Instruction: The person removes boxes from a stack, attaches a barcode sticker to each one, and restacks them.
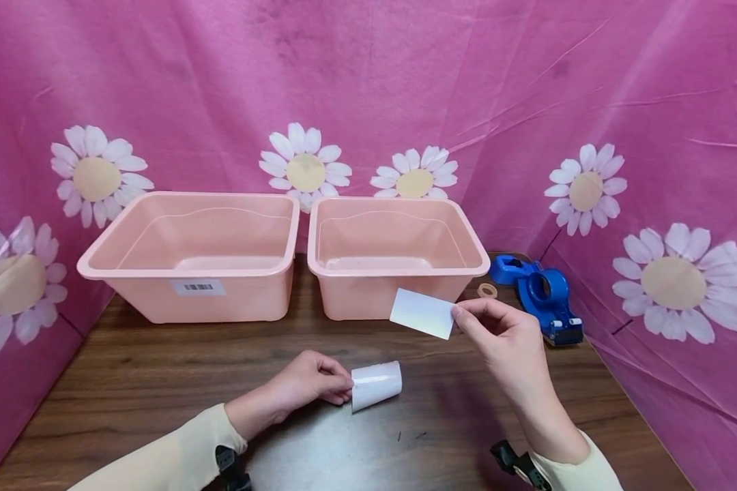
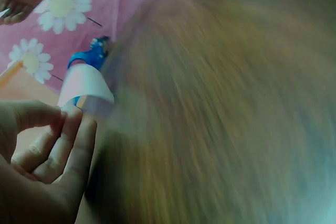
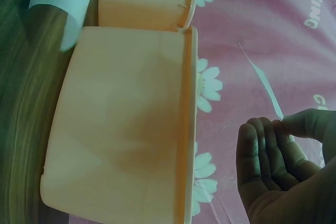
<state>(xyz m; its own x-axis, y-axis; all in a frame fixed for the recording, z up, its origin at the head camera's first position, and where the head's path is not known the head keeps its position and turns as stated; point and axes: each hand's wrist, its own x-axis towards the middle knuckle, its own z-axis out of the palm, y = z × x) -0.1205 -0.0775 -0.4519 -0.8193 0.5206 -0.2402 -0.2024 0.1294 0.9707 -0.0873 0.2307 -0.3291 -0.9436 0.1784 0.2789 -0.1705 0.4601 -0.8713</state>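
My left hand (image 1: 310, 379) is low over the table, its thumb and fingers pinching the left edge of a curved white piece of paper or card (image 1: 377, 386). That piece bends into an arch, and its hollow underside shows in the left wrist view (image 2: 86, 83). Higher up on the right, my right hand (image 1: 513, 344) pinches one corner of a flat white rectangular card (image 1: 422, 314) between thumb and fingers. The card overlaps the front of the right bin in the head view. In the right wrist view it appears nearly edge-on, a thin white strip (image 3: 266, 85).
Two pink plastic bins stand side by side at the back: a left bin (image 1: 221, 300) with a barcode label and a right bin (image 1: 350, 296). Right of them are a blue tape dispenser (image 1: 549, 307) and a small tan ring (image 1: 487, 290). A pink flowered cloth (image 1: 368, 75) surrounds the wooden table (image 1: 190, 368).
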